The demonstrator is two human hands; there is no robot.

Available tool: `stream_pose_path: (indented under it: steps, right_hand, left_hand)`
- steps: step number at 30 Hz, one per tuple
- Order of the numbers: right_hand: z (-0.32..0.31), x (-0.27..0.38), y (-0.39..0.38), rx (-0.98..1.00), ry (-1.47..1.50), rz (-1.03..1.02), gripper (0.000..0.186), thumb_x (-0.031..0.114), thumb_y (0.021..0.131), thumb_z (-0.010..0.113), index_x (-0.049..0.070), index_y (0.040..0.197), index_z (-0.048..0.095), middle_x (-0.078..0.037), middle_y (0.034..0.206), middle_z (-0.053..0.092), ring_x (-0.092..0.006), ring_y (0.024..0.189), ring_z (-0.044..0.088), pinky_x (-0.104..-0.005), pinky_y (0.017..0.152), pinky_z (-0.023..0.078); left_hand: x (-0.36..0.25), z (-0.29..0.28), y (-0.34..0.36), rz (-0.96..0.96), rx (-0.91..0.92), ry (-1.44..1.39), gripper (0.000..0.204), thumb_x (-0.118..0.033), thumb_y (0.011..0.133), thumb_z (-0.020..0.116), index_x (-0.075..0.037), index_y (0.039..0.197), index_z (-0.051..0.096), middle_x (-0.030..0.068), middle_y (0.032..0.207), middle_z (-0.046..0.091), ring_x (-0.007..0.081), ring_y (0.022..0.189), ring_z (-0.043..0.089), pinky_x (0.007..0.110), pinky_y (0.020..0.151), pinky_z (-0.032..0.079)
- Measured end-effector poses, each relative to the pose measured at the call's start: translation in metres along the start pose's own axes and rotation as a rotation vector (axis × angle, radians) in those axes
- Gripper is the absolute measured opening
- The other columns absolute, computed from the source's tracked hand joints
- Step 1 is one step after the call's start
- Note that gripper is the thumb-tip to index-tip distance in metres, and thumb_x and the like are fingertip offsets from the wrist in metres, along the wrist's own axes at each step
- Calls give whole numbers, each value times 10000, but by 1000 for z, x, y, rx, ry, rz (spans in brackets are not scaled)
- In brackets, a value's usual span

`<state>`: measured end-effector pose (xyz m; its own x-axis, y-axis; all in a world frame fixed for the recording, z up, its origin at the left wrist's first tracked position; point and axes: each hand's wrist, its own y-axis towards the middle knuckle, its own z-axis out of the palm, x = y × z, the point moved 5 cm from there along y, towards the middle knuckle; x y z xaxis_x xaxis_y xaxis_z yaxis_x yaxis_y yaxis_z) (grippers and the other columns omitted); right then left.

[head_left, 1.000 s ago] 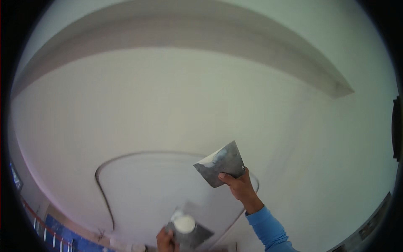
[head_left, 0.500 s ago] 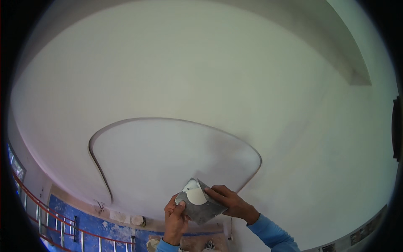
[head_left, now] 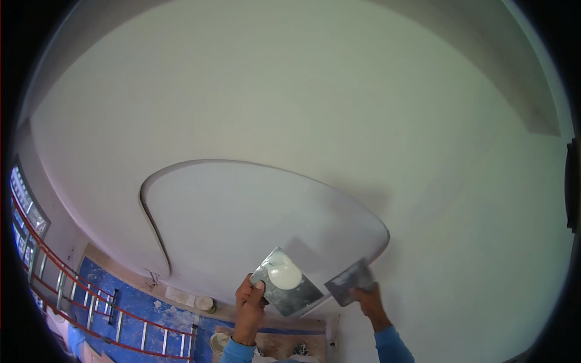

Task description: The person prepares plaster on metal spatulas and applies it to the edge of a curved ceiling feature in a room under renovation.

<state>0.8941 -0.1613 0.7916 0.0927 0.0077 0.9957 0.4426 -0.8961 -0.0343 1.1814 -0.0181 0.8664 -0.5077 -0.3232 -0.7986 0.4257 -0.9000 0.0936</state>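
My left hand [head_left: 248, 311] grips a flat metal putty blade [head_left: 298, 297] by its edge, thumb on top. A smooth mound of white putty [head_left: 284, 275] sits on its upper part. To the right, my right hand [head_left: 370, 302] is closed around a second putty blade [head_left: 351, 282], slightly smeared by motion and apart from the first. Both blades are in front of a pale wall [head_left: 290, 109] with a rounded panel [head_left: 212, 212] outlined by a curved edge. The blades cast shadows on that panel.
At the lower left stands a ladder [head_left: 144, 336] with red rails and metal rungs. Blue floor covering [head_left: 136, 307] with white stains lies below. A round bucket [head_left: 219, 343] is near my left forearm. A window [head_left: 27, 202] shows at the far left.
My right hand has drawn its blade off the left one and moved right and slightly down. The putty on the left blade now shows as a rounded mound. The view has shifted slightly.
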Motion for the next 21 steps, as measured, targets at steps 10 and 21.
stream_pose_path:
  steps: [10,21]
  right_hand:
    - [87,72,-16,52,928,215,420,5,827,644,-4,1226,513,-141,1120,618,-289,1034,627,-417,898,536]
    - [74,54,-6,5,853,197,453,-9,840,618,15,1273,487,-113,1205,582,-272,1144,560,-415,1004,460]
  left_hand:
    - [9,-2,-2,184,23,513,272,-158,980,502,12,1168,598,80,950,668,126,863,622,273,763,520]
    - [9,38,-3,412,477,1378,450,40,721,568,-68,1154,627,165,821,666,313,724,658,390,616,523]
